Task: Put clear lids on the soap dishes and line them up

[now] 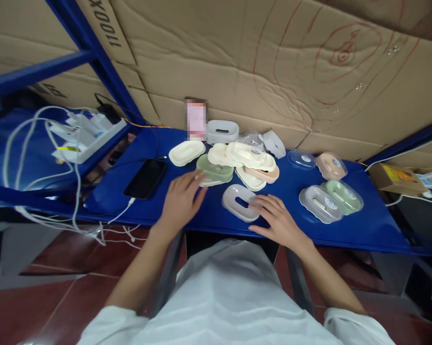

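Touching grey oval plastic tray [237, 210] with spread-fingered right hand [278, 219]; poising spread-fingered left hand [181, 197] near green oval plastic dish [219, 171], behind-left of tray.

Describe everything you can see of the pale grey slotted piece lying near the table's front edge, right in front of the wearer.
The pale grey slotted piece is a rounded oblong with a raised rim and a long opening through its middle, dark within. It looks like smooth plastic. It lies on the blue table, its length slanting from upper left to lower right. The person's right grip is at its right end, fingers partly covering it; whether they press on it cannot be told.
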{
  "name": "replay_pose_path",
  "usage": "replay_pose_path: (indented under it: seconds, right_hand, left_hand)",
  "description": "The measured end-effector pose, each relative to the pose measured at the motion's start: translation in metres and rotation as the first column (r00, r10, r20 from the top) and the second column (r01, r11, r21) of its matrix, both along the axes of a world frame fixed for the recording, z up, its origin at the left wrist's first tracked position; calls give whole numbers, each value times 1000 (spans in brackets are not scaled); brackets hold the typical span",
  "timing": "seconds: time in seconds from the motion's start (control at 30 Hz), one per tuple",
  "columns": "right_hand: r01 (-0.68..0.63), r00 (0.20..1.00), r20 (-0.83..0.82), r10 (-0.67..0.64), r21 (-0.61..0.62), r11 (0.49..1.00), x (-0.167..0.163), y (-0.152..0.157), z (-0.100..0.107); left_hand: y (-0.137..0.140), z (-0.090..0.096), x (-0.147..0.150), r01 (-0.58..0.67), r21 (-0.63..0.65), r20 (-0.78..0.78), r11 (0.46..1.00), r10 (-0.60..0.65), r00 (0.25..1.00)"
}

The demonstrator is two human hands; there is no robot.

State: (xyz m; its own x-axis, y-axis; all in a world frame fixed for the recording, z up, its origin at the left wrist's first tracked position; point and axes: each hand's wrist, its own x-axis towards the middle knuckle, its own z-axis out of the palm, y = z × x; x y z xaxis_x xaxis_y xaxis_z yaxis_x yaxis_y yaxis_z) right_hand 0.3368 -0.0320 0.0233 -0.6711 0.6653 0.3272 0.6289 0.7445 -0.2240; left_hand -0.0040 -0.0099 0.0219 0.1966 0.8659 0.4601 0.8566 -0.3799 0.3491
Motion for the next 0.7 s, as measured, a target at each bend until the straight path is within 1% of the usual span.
replay_pose_path:
  seconds: [0.07,0.1,0.13,0.17,0.23,0.3,0.33,0.4,0.43,0.5,0.53,0.57,0.6,0.63,0.7]
  right_hand:
    - [23,1000,-16,-22,29,999,-8,-5,-11]
    - [35,999,-32,-34,41,999,-11,-8,-17]
    - [50,997,-58,-47,48,998,-14,-11,-23]
    - [64,994,-90,-59,49,997,-15,-13,-28]
    - [92,982,-169,-86,31,995,-14,-16,-35]
    - [119,961,-250,-119,-16,993,-8,-19,-38]
    - [133,947,-289,-141,-48,990,-4,-20,-38]
    - [172,908,-365,-205,-121,978,4,-21,-37]
    - [201,883,-399,-248,-157,967,8,-22,-36]
    - [270,817,-464,-341,-213,939,14,-22,-36]
    - [303,783,-491,-381,-234,924,16,-22,-36]
    - [326,755,-513,-410,-249,912,17,-22,-37]
    - [339,734,-529,-426,-257,905,17,-22,-36]
    - [339,725,-541,-427,-260,904,16,-22,-36]
    - [291,756,-532,-382,-249,924,11,-23,-33]
  left_hand:
    - [31,6,-16,-162,-45,-114,986,156,981]
    - [47,8,-22,-231,-63,-169,971,218,961]
    - [61,10,-27,-275,-84,-231,958,250,941]
    - [74,10,-31,-298,-115,-290,948,255,922]
    - [91,11,-37,-325,-165,-353,931,251,901]
    - [92,13,-41,-339,-175,-354,924,262,898]
    - [86,15,-42,-342,-162,-333,925,275,902]
    - [64,18,-43,-339,-95,-224,936,311,924]
    - [48,19,-43,-318,-54,-165,947,305,938]
    - [11,18,-38,-231,-7,-70,973,230,971]
    - [-7,14,-34,-146,-8,-45,989,145,988]
    - [-25,8,-28,-33,-16,-40,999,32,999]
    - [-40,1,-20,93,-27,-50,995,-94,994]
    - [-52,-7,-12,204,-46,-64,978,-206,976]
    - [-68,-24,6,353,-35,-78,935,-355,932]
